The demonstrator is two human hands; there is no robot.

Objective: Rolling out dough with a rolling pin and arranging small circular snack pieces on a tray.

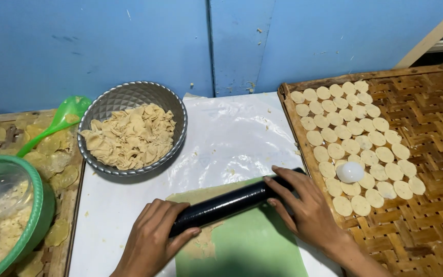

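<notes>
While my left hand [152,238] and right hand [303,205] lie flat and spread on the long black rolling pin [229,204], I think I am rolling the tan dough [203,245] on the green sheet [247,246] and must push evenly.

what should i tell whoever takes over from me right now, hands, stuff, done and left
Left hand: palm down on the left end of the black rolling pin.
Right hand: palm down on its right end.
The pin lies across a green sheet on the white plastic-covered board, with dough showing under it beside the left hand.
Done: rows of cut dough discs cover the left part of the woven bamboo tray; a white round cutter sits among them. Dough scraps fill the metal bowl.
Left: the dough under the pin is not yet cut; much of the tray is bare.
</notes>
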